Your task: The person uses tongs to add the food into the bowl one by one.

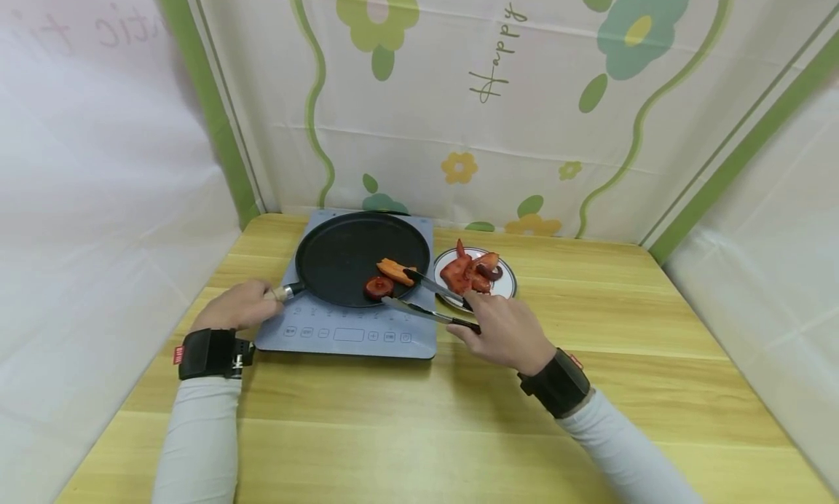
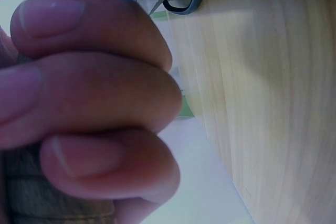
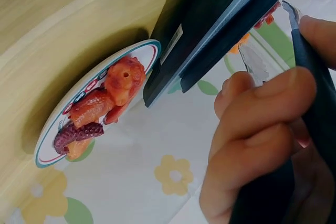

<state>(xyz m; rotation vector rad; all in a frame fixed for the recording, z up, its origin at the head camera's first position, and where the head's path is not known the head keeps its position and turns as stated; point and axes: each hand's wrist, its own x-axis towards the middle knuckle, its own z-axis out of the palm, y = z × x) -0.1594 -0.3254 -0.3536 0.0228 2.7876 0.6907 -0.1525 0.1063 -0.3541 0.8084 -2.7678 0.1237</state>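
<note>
My left hand [image 1: 239, 306] grips the handle [image 1: 280, 293] of a round black frying pan [image 1: 347, 245]; in the left wrist view its fingers [image 2: 100, 87] curl round the handle. A pair of tongs [image 1: 426, 313] with black grips is held in my right hand [image 1: 507, 331], their arms spread apart. One tip lies at the right end of an orange food piece [image 1: 393, 270] in the pan. The other tip is beside a round dark-red piece [image 1: 378, 288] near the pan's front rim. The right wrist view shows fingers [image 3: 262, 114] curled by the tongs' grip.
Under the pan is a grey induction cooker [image 1: 347, 322] with front touch buttons. To its right, a white plate [image 1: 503, 287] bears several red and orange food pieces [image 3: 107, 95] and a dark purple one [image 3: 79, 134]. A flower-printed curtain [image 1: 419, 140] surrounds the wooden table [image 1: 354, 424].
</note>
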